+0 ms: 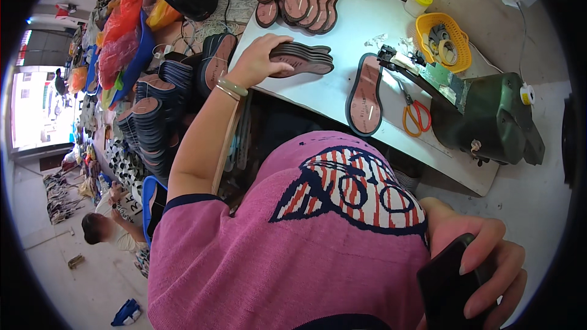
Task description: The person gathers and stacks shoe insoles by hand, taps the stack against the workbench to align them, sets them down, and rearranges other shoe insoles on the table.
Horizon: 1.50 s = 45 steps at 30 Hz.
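Closest to the lens, the right hand [483, 269] is curling its fingers around a dark phone [446, 287], held low against the pink knitted top [293, 250]. Further out, the left hand [260, 58] is reaching across to the white worktable [342, 36] and pressing down on a short stack of shoe insoles [304, 60], fingers spread over the near end and thumb tucked at the edge. One single insole [365, 95] is lying apart beside the orange-handled scissors [416, 116] and the green machine [495, 116]. A clean lift likely calls for pinching the whole stack squarely, thumb under and fingers on top, so the thin layers are not fanning out or sliding off the table's near edge.
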Motion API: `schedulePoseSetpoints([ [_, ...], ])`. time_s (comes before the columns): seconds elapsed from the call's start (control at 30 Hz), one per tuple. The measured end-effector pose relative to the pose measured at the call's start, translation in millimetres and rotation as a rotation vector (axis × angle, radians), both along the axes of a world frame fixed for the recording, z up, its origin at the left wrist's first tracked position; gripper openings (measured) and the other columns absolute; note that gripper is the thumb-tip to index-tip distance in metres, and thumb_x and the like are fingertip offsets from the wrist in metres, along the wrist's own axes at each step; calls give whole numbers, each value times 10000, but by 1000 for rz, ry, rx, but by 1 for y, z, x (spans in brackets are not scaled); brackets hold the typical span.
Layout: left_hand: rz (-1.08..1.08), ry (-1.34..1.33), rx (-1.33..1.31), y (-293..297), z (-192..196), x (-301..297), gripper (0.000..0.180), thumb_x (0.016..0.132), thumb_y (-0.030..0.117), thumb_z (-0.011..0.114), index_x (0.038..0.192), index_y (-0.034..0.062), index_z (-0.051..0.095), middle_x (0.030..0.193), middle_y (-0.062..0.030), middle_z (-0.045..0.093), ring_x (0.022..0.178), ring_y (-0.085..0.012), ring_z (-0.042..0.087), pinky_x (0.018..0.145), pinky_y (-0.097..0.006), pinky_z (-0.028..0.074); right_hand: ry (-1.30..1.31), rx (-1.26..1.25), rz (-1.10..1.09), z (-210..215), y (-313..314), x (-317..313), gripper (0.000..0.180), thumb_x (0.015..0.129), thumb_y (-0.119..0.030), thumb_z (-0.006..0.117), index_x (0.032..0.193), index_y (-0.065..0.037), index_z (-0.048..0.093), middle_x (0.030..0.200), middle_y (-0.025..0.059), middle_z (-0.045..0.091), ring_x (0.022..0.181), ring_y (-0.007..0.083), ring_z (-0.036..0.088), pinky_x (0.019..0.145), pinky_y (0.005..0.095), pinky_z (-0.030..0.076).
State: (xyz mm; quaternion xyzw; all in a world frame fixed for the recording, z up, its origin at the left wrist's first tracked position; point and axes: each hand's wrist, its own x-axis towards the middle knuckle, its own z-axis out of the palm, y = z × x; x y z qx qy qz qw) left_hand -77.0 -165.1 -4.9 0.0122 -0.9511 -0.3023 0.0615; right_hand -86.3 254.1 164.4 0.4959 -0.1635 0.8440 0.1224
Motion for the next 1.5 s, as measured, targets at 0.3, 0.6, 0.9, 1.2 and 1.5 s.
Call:
schedulePoseSetpoints([
  [0.3,-68,-20,-496,39,10,-36,743,688,436,891,1311,110,652,1083,-126,649,1015,-355,628,896,-436,526,-22,-18,1,-3,-2,-6,302,851,-246,805,1120,-303,679,1143,-126,624,1033,116,572,815,351,426],
  [0.6,-16,97,-551,64,3,-49,644,623,479,911,1127,119,737,982,-83,671,931,-314,664,757,-433,567,-27,-38,15,-5,0,-11,292,858,-251,796,1119,-303,678,1139,-123,624,1031,122,571,814,356,426],
  [0.9,-11,-53,-620,96,10,-73,594,648,487,889,1108,132,766,967,-73,676,920,-298,674,751,-422,572,-2,-65,35,-3,8,-11,281,866,-257,788,1119,-303,676,1136,-120,623,1029,128,570,813,360,426],
  [1.2,-28,-19,-596,78,24,-69,592,655,515,880,1096,136,769,941,-69,677,905,-300,677,748,-433,570,1,-84,46,-4,11,-16,270,873,-262,780,1119,-303,675,1133,-116,623,1027,134,569,811,364,426],
  [1.5,-34,51,-672,75,6,-63,591,614,534,892,1036,137,774,908,-64,675,872,-292,666,722,-421,551,16,-90,64,0,5,-17,260,880,-267,772,1118,-303,674,1129,-113,623,1026,140,569,810,368,426],
])
